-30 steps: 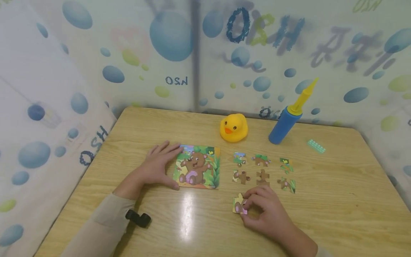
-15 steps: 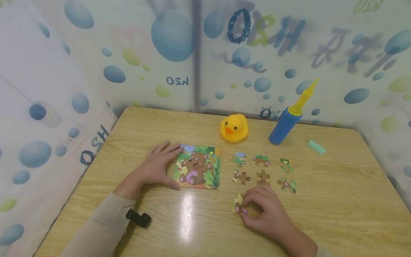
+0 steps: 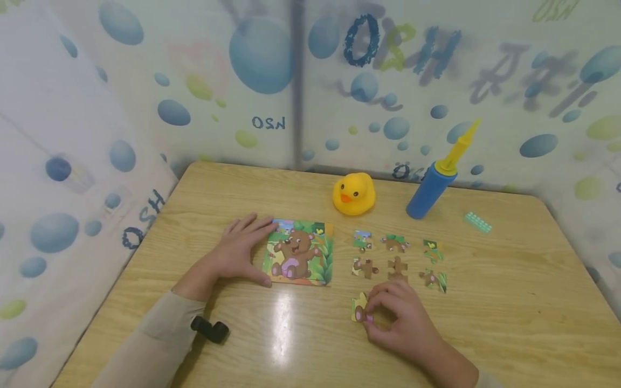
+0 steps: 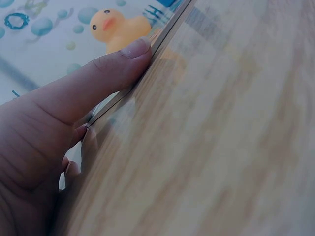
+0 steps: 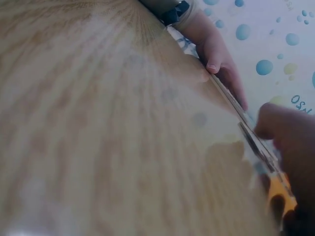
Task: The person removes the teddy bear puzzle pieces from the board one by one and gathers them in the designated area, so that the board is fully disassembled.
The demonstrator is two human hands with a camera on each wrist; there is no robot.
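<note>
A bear picture puzzle board (image 3: pixel 301 253) lies flat on the wooden table (image 3: pixel 509 302). My left hand (image 3: pixel 252 253) rests open against its left edge, with the thumb at the lower left corner. The left wrist view shows that thumb (image 4: pixel 98 78) lying along the board's edge. My right hand (image 3: pixel 374 311) pinches a yellow puzzle piece (image 3: pixel 359 308) low on the table, in front of the board's right side. Several loose pieces lie in two rows to the right of the board, among them one (image 3: pixel 365 267) just behind my right hand.
A yellow rubber duck (image 3: pixel 353 193) and a blue pump with a yellow nozzle (image 3: pixel 432 188) stand behind the pieces. A small green brick (image 3: pixel 477 221) lies at the far right. A black object (image 3: pixel 208 328) sits by my left sleeve. Bubble-patterned walls enclose the table.
</note>
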